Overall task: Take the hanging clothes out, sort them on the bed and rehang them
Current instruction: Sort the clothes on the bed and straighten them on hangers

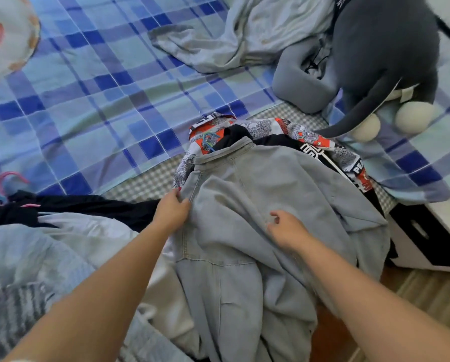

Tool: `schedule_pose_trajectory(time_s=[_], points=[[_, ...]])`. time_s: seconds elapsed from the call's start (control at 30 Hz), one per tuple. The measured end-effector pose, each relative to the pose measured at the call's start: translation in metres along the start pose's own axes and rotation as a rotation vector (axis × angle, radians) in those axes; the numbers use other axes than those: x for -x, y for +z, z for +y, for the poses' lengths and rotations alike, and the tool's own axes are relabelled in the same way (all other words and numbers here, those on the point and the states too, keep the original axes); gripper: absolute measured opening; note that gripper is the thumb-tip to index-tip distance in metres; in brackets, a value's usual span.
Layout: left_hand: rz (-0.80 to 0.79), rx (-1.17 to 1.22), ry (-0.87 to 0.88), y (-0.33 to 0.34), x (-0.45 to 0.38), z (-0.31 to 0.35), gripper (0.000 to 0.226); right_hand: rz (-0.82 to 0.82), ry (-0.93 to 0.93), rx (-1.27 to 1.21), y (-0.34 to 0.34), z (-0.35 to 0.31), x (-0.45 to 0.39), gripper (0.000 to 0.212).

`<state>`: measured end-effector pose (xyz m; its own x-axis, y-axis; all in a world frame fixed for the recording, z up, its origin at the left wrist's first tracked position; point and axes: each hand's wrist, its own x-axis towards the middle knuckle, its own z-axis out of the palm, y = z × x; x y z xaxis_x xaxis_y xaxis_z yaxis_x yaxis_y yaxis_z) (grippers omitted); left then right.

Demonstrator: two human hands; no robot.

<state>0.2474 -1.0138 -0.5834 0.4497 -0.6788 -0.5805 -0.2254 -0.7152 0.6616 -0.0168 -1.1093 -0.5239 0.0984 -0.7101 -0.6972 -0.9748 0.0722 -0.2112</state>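
On the bed's near edge, a pale denim jacket (258, 205) tops a pile over a patterned shirt (271, 128); it looks soft, weighty and floppy, best lifted at the shoulders. Left hand (170, 211) pinches its left shoulder seam; right hand (286, 228) rests on it, fingers loosely curled. Plaid quilt (88, 100) beyond; plush toy (383, 53) at the far right corner.

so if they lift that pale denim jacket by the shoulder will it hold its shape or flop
Probably flops: the denim jacket lies creased and draped over the bed edge. Likely fairly heavy, given its thick stitched seams. The left hand pinching one shoulder would likely leave the rest sagging.
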Motion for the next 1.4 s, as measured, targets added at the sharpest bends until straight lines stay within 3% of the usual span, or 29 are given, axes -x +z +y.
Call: schedule_pose_trajectory(time_s=[0.13,0.23,0.3,0.33,0.43,0.5,0.57,0.73,0.83,0.9,0.97,1.03,1.13,1.27,1.33,1.4], points=[[-0.112,-0.132,-0.138,0.031,-0.054,0.005,0.03,0.007,0.032,-0.069,0.001,0.011,-0.019,0.046],[-0.156,-0.092,-0.149,0.041,-0.061,0.011,0.038,0.013,0.048,-0.142,0.006,0.012,-0.026,0.043],[-0.117,-0.134,-0.023,0.045,-0.049,0.016,0.045,0.081,0.023,-0.199,0.004,0.005,-0.03,0.038],[-0.082,-0.175,0.096,0.047,-0.036,0.018,0.038,0.146,-0.006,-0.241,-0.001,-0.003,-0.031,0.036],[0.03,-0.32,0.572,0.057,0.007,0.016,0.006,0.411,-0.084,-0.469,-0.027,-0.039,-0.037,0.028],[0.03,-0.429,0.828,0.067,0.032,0.016,0.015,0.536,-0.121,-0.664,-0.046,-0.06,-0.044,0.034],[-0.03,-0.447,0.881,0.081,0.044,0.013,0.029,0.527,-0.071,-0.854,-0.057,-0.067,-0.05,0.041],[-0.094,-0.526,0.908,0.094,0.048,0.006,0.031,0.389,0.163,-1.235,-0.058,-0.035,-0.038,0.007],[-0.126,-0.504,0.943,0.089,0.051,0.011,0.044,0.396,0.088,-1.478,-0.077,-0.034,-0.013,0.013],[-0.101,-0.413,0.969,0.08,0.06,0.026,0.038,0.426,-0.042,-1.562,-0.1,-0.047,0.018,0.011],[-0.071,-0.254,0.952,0.06,0.072,0.052,0.033,0.493,-0.278,-1.534,-0.138,-0.078,0.046,0.009],[-0.051,0.005,0.829,0.034,0.084,0.085,0.039,0.492,-0.496,-1.429,-0.186,-0.12,0.051,0.01],[-0.065,0.306,0.618,0.004,0.078,0.124,0.038,0.514,-0.491,-1.138,-0.233,-0.188,0.018,0.018],[0.163,0.272,0.549,-0.014,0.009,0.132,0.01,0.467,-0.541,-0.899,-0.219,-0.251,-0.062,0.038],[0.207,0.167,0.429,-0.01,-0.045,0.109,0.006,0.381,-0.576,-0.649,-0.184,-0.271,-0.102,0.03],[0.177,0.009,0.242,-0.001,-0.1,0.063,0.009,0.355,-0.534,-0.198,-0.136,-0.267,-0.137,0.006]])
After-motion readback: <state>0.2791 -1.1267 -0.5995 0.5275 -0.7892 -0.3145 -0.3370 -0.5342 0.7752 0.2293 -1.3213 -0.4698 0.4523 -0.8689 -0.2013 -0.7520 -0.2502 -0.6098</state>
